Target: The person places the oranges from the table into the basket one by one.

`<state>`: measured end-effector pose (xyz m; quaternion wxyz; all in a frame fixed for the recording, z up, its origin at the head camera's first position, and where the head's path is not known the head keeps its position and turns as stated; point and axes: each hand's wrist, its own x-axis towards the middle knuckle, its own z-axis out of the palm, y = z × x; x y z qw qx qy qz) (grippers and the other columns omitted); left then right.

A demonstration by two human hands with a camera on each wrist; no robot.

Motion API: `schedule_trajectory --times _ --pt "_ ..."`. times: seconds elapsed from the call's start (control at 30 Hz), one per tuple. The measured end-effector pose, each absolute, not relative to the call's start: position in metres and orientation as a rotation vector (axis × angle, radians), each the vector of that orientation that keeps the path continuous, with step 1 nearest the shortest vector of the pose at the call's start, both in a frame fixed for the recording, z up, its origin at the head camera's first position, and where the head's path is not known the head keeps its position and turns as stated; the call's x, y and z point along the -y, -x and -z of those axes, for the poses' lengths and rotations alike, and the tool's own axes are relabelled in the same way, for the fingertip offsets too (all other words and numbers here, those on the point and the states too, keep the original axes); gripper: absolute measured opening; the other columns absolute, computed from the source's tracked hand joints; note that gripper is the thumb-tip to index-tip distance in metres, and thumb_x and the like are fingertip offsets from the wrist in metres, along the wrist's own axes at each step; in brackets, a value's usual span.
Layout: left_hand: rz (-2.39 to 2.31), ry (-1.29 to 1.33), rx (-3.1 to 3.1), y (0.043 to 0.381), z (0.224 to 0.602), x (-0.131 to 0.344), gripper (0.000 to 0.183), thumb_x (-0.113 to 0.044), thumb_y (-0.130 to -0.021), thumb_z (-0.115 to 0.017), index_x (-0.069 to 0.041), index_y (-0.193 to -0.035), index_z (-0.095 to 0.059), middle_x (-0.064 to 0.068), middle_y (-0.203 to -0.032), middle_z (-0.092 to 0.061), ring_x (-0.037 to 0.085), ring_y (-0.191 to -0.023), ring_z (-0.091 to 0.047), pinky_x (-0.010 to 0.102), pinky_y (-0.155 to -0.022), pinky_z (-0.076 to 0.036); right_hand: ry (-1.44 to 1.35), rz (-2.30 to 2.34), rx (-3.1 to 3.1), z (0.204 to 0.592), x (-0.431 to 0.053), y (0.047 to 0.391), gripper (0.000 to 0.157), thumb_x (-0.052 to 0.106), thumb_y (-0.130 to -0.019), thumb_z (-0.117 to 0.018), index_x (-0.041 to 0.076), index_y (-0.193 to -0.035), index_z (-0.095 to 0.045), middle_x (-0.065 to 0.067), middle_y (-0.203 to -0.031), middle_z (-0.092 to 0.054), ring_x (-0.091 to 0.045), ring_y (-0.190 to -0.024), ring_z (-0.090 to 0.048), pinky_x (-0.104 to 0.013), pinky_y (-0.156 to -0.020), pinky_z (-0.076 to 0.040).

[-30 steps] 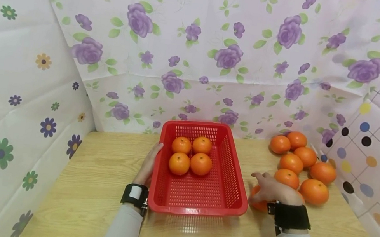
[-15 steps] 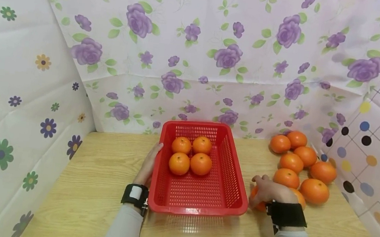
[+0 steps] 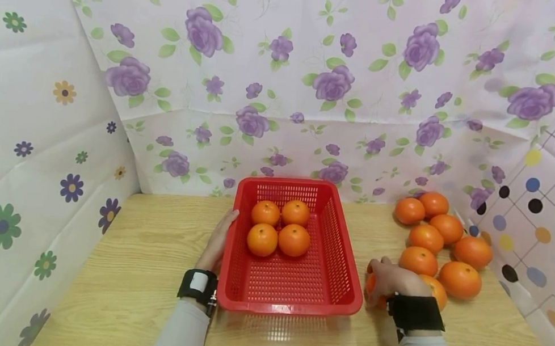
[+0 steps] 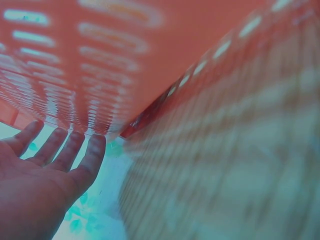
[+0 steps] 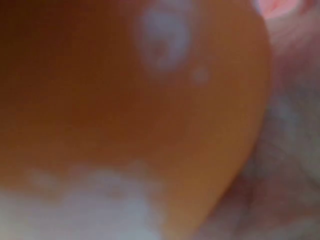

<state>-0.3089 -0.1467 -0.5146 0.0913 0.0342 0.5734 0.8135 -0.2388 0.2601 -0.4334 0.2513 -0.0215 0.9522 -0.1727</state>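
A red plastic basket (image 3: 285,281) stands on the table with several mandarins (image 3: 294,240) grouped towards its back left. My left hand (image 3: 216,240) rests against the basket's left side; in the left wrist view its fingers (image 4: 92,155) reach out nearly straight, tips at the slotted wall. To the right of the basket, my right hand (image 3: 396,281) curls from above round a mandarin (image 3: 371,282), which is mostly hidden under the fingers. That mandarin fills much of the right wrist view, blurred, with the palm (image 5: 292,135) close along its edge.
Several loose mandarins (image 3: 459,280) lie at the right, one (image 3: 434,292) partly behind the right wrist. A flowered sheet (image 3: 287,88) hangs behind the wooden table (image 3: 143,272), and a dotted sheet (image 3: 549,227) borders the right side.
My right hand's fingers have curled more closely round the mandarin, and its wrist has shifted slightly left. The left hand and the basket stay in place.
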Motion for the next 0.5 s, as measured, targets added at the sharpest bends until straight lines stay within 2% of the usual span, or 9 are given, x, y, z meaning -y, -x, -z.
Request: schedule_trajectory --times 0.17,0.5 --pt "-2.4 -0.094 -1.746 0.3089 0.5164 0.1472 0.066 -0.057 -0.106 -0.049 -0.029 -0.163 -0.031 0.004 -0.159 -0.043 0.029 -0.144 -0.045 0.051 -0.11 -0.047 0.05 0.527 -2.578 0.4352 -0.261 0.2387 0.04 0.006 -0.07 -0.085 0.012 -0.103 -0.064 -0.011 -0.095 -0.058 -0.03 -0.084 -0.054 -0.037 -0.068 -0.049" --pt "-2.377 -0.084 -1.803 0.3076 0.5156 0.1468 0.066 -0.06 -0.105 -0.05 -0.031 -0.162 -0.031 0.003 -0.158 -0.045 0.029 -0.141 -0.048 0.05 -0.105 -0.051 0.048 0.527 -2.57 0.4367 -0.2621 0.2406 0.037 0.006 -0.071 -0.081 0.012 -0.102 -0.063 -0.009 -0.091 -0.06 -0.028 -0.077 -0.057 -0.036 -0.065 -0.05"
